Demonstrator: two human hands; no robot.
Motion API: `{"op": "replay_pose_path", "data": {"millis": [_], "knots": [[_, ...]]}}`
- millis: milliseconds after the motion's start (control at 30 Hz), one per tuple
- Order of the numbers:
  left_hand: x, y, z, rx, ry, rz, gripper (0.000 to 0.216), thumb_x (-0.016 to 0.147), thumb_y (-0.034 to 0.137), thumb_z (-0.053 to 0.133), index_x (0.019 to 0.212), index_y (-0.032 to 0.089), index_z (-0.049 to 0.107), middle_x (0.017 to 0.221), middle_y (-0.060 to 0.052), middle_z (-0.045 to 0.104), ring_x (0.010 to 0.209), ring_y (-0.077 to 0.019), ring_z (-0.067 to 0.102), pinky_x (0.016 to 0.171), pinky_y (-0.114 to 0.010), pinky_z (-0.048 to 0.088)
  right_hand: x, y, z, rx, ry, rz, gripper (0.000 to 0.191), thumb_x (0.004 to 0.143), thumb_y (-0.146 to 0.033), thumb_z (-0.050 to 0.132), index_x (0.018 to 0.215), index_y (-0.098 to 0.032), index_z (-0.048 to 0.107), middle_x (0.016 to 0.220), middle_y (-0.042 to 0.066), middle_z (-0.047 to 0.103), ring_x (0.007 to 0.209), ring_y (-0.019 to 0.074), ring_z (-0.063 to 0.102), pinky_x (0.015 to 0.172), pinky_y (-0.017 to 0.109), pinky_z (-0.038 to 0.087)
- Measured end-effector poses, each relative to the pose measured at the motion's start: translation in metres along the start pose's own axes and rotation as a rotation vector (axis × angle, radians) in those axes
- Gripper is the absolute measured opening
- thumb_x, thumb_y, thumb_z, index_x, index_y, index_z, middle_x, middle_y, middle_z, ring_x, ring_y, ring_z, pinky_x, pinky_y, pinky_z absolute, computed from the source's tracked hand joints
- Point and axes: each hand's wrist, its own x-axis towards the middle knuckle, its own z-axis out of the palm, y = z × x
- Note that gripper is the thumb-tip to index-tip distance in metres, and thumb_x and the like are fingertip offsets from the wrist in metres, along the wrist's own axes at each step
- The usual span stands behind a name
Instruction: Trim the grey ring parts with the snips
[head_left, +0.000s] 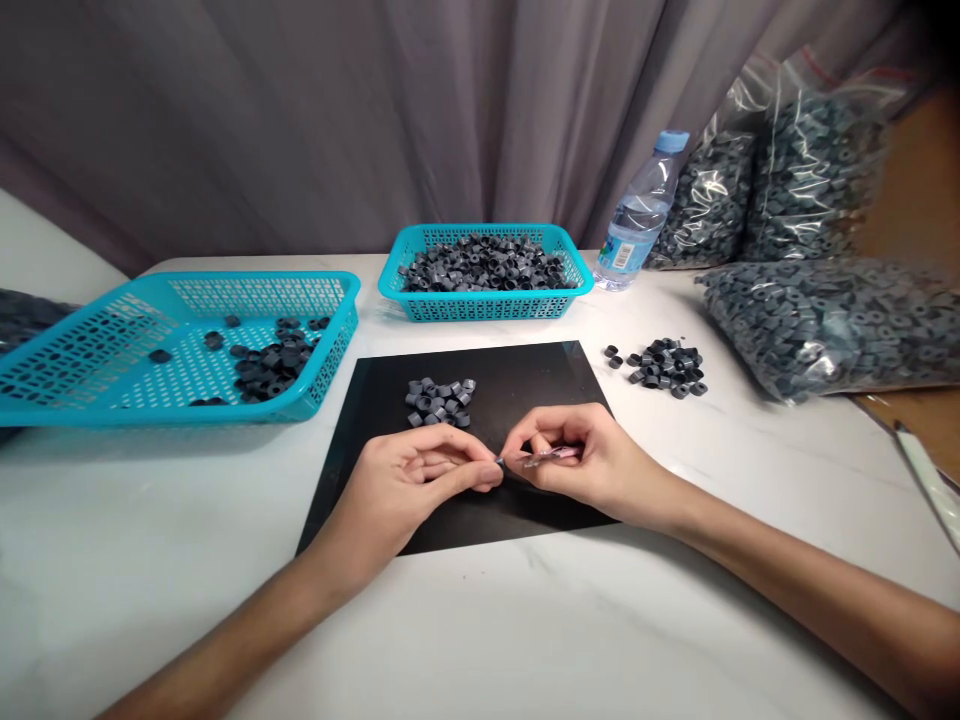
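Note:
My left hand [427, 475] pinches a small dark grey ring-like piece [500, 462] between thumb and forefinger, mostly hidden by the fingertips. Closed around a thin, shiny tool with a pinkish part [551, 456], my right hand [574, 455] meets the left at that piece; the tool's exact kind does not show. Both hands are over a black mat [517, 390]. Just beyond the left fingers, a pile of small grey rings [441, 402] lies on the mat. Another heap of rings [667, 367] rests on the table to the right of the mat.
A turquoise basket [349, 310] at the left holds some dark rings. The smaller turquoise basket [487, 308] at the back is full of them. A water bottle [637, 215] stands by clear bags of grey pieces [832, 325] at the right. Behind hangs a grey curtain [300, 120].

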Motion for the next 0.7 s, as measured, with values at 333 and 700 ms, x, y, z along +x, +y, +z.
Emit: {"op": "replay_pose_path", "data": {"millis": [333,700], "knots": [[-0.0003,0.0002,0.0004,0.010,-0.018,-0.021,0.013,0.081,0.031,0.082,0.079,0.019,0.079,0.077,-0.003,0.077,0.075,-0.0177,0.074,0.072,-0.022,0.060,0.0002,0.0021,0.0027,-0.031,0.026,-0.007,0.010,0.078,-0.015,0.068,0.087,-0.017,0.070,0.068,-0.007,0.039,0.057,0.0076,0.033,0.052,0.024,0.024],[0.0005,0.0001,0.0002,0.030,0.005,-0.013,0.013,0.080,0.032,0.083,0.079,0.019,0.079,0.076,-0.003,0.078,0.074,-0.0189,0.075,0.072,-0.023,0.062,0.0020,0.0035,0.0016,-0.009,0.070,-0.020,0.006,0.080,-0.018,0.068,0.086,-0.018,0.069,0.066,-0.007,0.038,0.056,0.0084,0.030,0.052,0.024,0.024]]}}
